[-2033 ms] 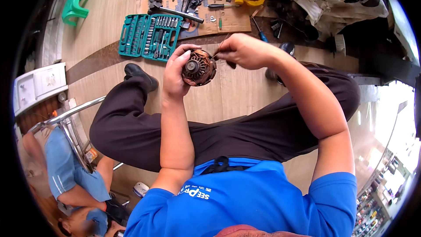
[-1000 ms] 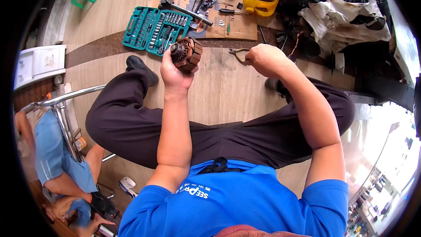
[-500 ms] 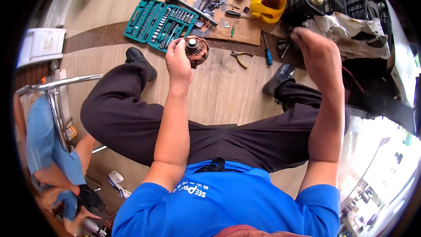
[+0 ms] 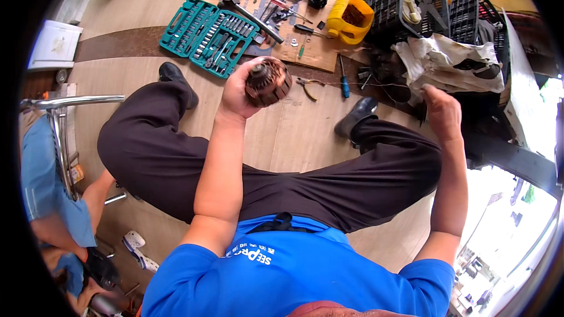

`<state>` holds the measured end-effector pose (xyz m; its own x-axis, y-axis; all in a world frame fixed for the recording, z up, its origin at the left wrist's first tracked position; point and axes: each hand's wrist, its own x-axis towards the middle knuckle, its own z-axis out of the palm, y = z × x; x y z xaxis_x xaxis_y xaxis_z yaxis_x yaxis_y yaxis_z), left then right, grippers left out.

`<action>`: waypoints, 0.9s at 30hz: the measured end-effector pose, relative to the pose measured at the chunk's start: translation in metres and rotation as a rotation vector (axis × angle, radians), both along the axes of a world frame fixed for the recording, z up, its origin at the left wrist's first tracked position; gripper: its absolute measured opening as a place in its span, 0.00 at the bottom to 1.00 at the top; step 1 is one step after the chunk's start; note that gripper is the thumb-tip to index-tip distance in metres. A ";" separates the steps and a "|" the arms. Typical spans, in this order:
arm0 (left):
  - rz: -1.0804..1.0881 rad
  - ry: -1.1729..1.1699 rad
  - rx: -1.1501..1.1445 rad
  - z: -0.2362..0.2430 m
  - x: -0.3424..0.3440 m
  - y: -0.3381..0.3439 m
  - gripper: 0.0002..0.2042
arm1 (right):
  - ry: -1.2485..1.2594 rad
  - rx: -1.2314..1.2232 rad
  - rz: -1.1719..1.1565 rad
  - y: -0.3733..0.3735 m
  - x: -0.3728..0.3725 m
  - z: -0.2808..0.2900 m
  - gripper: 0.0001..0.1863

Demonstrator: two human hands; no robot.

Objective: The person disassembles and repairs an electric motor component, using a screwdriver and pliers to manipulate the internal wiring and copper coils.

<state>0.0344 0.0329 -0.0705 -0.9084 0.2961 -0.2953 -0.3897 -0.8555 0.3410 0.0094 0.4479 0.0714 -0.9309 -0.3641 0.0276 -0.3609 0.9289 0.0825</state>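
A motor armature [image 4: 268, 82] with copper windings, dark metal segments and a shaft end sits in my left hand [image 4: 238, 91], whose fingers curl around its near left side. My right hand [image 4: 443, 114] is well off to the right with its fingers pinched together. A fine pale strand that looks like thin wire [image 4: 390, 86] runs toward those fingertips; its other end is hard to follow. Beyond the armature lies an open green socket set [image 4: 205, 38]. Pliers [image 4: 308, 88] and a blue-handled screwdriver [image 4: 344, 79] rest on the floor between my hands.
Cardboard [image 4: 323, 53] holds a hammer [image 4: 252, 19], loose parts and a cut yellow jug [image 4: 351, 19]. Black crates [image 4: 405, 9] and a pale cloth [image 4: 446, 61] crowd the right. A person's leg [image 4: 97, 199] and a metal-framed chair [image 4: 82, 101] are at the left.
My right hand has come down and outward to the right. The left hand has turned the armature and raised it slightly. The whole view has shifted a little.
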 end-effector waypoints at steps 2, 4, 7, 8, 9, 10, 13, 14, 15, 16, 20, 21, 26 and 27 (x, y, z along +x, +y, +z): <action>-0.131 0.149 -0.200 0.017 -0.003 0.001 0.13 | 0.114 -0.004 0.051 0.004 -0.007 0.013 0.06; -0.225 0.199 -0.415 0.017 -0.003 0.003 0.14 | 0.143 0.028 0.080 0.003 -0.009 0.024 0.08; -0.285 0.252 -0.479 0.019 0.001 0.001 0.13 | 0.157 0.051 0.080 0.008 -0.011 0.026 0.10; -0.293 0.271 -0.454 0.020 0.001 0.001 0.13 | 0.143 0.059 0.050 0.024 -0.014 0.020 0.10; -0.232 0.238 -0.339 0.022 0.000 0.001 0.13 | 0.126 0.063 0.017 0.046 -0.016 0.010 0.10; -0.172 0.185 -0.229 0.025 -0.001 0.004 0.12 | 0.111 0.071 -0.013 0.059 -0.016 0.008 0.11; -0.146 0.177 -0.611 0.016 -0.007 0.000 0.10 | 0.150 0.061 -0.011 0.052 0.002 0.031 0.10; -0.058 0.179 -0.772 0.010 -0.007 0.004 0.11 | 0.195 0.028 0.003 0.045 0.009 0.045 0.09; 0.057 0.114 -0.845 0.001 -0.008 0.006 0.11 | 0.213 0.016 0.017 0.030 0.021 0.064 0.08; 0.169 0.047 -0.917 -0.011 -0.009 0.008 0.11 | 0.248 -0.010 0.037 0.019 0.036 0.081 0.07; 0.473 -0.127 -0.794 -0.047 -0.017 -0.005 0.11 | 0.253 -0.030 -0.147 0.034 0.110 0.114 0.04; 0.429 -0.191 -0.742 -0.037 -0.015 -0.008 0.13 | 0.126 0.011 -0.289 0.052 0.135 0.109 0.05; 0.330 -0.235 -0.384 -0.023 -0.014 -0.003 0.14 | -0.200 -0.215 -0.608 0.090 0.270 0.030 0.12; 0.301 -0.279 -0.326 -0.022 -0.015 -0.002 0.15 | -0.185 -0.320 -0.626 0.088 0.299 0.009 0.13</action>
